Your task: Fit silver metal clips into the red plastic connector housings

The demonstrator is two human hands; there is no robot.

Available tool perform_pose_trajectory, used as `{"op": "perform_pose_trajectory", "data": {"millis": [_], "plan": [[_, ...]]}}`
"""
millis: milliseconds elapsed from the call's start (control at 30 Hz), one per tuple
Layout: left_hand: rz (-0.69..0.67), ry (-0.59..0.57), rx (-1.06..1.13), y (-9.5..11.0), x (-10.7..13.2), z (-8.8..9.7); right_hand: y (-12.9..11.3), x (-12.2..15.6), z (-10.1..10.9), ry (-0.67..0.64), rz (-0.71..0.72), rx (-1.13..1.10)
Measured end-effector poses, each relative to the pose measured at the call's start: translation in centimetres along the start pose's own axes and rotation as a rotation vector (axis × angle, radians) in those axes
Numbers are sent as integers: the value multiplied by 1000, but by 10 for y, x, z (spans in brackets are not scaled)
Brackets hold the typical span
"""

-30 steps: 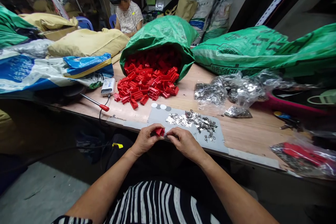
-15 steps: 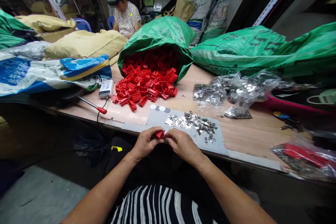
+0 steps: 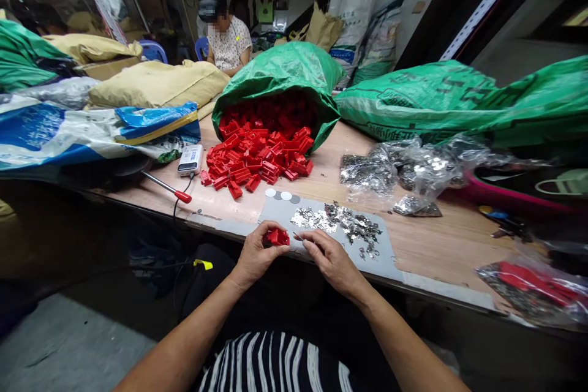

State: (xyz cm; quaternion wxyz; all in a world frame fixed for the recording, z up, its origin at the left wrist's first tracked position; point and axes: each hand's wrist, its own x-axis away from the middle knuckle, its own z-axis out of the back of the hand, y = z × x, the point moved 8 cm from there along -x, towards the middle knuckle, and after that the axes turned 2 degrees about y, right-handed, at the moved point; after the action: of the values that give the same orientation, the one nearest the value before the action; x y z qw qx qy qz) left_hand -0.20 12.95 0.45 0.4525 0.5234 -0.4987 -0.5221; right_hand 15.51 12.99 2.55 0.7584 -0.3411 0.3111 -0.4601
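Note:
My left hand (image 3: 258, 252) is closed around a red plastic part (image 3: 277, 237), a small box-like piece with an open end facing right. Just to its right, my right hand (image 3: 327, 257) pinches a small thin metal piece (image 3: 298, 236), its tip pointing at the red part with a slight gap between them. Both hands are over the front edge of a grey mat (image 3: 383, 251). On the mat lie flat shiny metal pieces (image 3: 313, 218) and a pile of darker small metal parts (image 3: 362, 229).
A green sack (image 3: 285, 70) spills many red parts (image 3: 257, 156) onto the table. Left of them are a white power bank (image 3: 190, 159) and a red-handled tool (image 3: 182, 196). Plastic bags of metal parts (image 3: 416, 177) lie right. A co-worker (image 3: 229, 37) sits across the table.
My right hand has drawn back to the right from the red part, and the thin metal piece now shows. More of the red part is visible. The whole view has shifted slightly.

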Motion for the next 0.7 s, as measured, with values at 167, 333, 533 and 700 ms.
{"op": "perform_pose_trajectory", "data": {"millis": [167, 333, 533, 700], "plan": [[217, 86, 626, 17, 6, -8, 2, 10, 9, 16, -101, -217], [441, 94, 943, 34, 11, -20, -36, 5, 16, -14, 6, -188], [583, 183, 1059, 43, 17, -22, -70, -2, 26, -16, 81, -77], [613, 154, 1051, 44, 21, -27, -80, -4, 24, -32, 118, 23]]}}
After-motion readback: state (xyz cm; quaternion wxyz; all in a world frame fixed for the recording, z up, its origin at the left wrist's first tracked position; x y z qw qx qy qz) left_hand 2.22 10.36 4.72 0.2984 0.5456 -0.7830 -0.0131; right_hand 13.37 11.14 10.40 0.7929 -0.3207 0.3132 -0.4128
